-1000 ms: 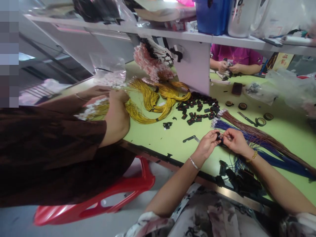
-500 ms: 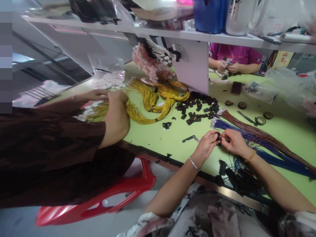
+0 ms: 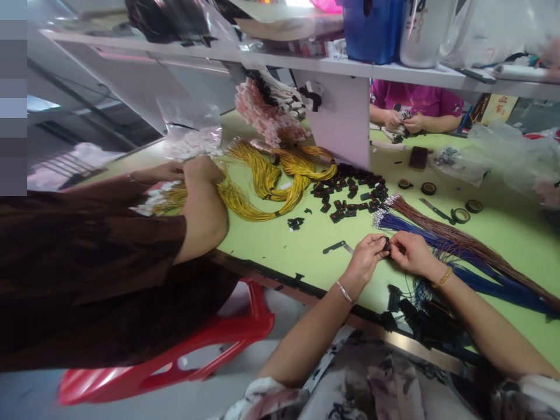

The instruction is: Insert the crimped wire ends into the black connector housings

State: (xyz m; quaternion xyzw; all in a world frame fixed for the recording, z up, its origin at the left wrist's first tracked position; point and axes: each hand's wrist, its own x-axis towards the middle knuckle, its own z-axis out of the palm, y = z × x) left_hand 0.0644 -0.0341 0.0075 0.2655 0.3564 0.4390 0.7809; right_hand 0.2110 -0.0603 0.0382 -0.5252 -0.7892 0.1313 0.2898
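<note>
My left hand point(image 3: 364, 258) is closed, thumb and fingers pinching a small black plastic connector housing point(image 3: 386, 244). Right beside it, my right hand point(image 3: 413, 254) has its fingertips pressed together against the housing's near side; whatever lies between them is too small to make out. Beyond my hands lie a bundle of blue wires point(image 3: 405, 226) and a bundle of brown wires point(image 3: 441, 223), both with metal-tipped ends. Loose black housings point(image 3: 350, 192) are scattered ahead. At the table's front edge, under my right forearm, sits a pile of black parts with blue wires point(image 3: 420, 315).
A folding blade point(image 3: 336, 247) lies left of my hands. Yellow wire bundles point(image 3: 280, 198) spread near a co-worker's arm point(image 3: 203, 216) on the left. Tape rolls point(image 3: 429, 188) and another knife point(image 3: 437, 211) lie at right. A shelf point(image 3: 280, 57) crosses above; a red stool point(image 3: 245, 326) stands below.
My right fingers have shifted slightly at the housing. The left hand stays almost in place, still holding it. The co-worker's hands at left have moved a little to the left.
</note>
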